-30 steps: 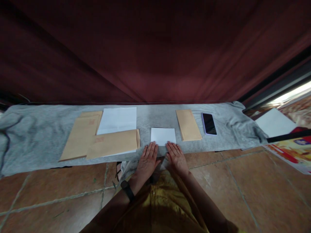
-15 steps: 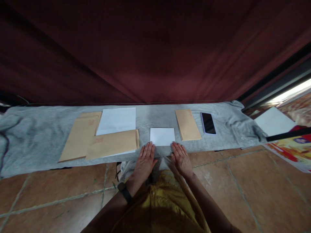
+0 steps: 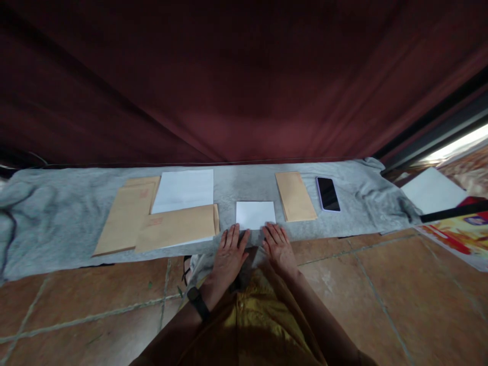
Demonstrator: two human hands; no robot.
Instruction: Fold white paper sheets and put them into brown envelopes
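A small white rectangle of paper (image 3: pixel 255 214), perhaps folded, lies flat in front of me on the grey cloth. My left hand (image 3: pixel 229 251) rests at its near left corner, fingers stretched out and palm down. At the near right edge, my right hand (image 3: pixel 279 249) lies flat with its fingertips touching the paper. Neither hand grips anything. To the right of the paper is a brown envelope stack (image 3: pixel 296 196). On the left, another brown envelope (image 3: pixel 177 227) partly covers white sheets (image 3: pixel 185 189).
More brown envelopes (image 3: pixel 124 218) lie farther left on the grey cloth (image 3: pixel 64 213). A phone (image 3: pixel 328 194) with a dark screen is on the right. Behind the surface hangs a dark red curtain (image 3: pixel 244 101). A colourful printed box or sheet (image 3: pixel 463 239) sits at the far right.
My right hand has slid slightly left along the paper's near edge. The left thumb has spread toward the paper. The paper and envelopes stay in place.
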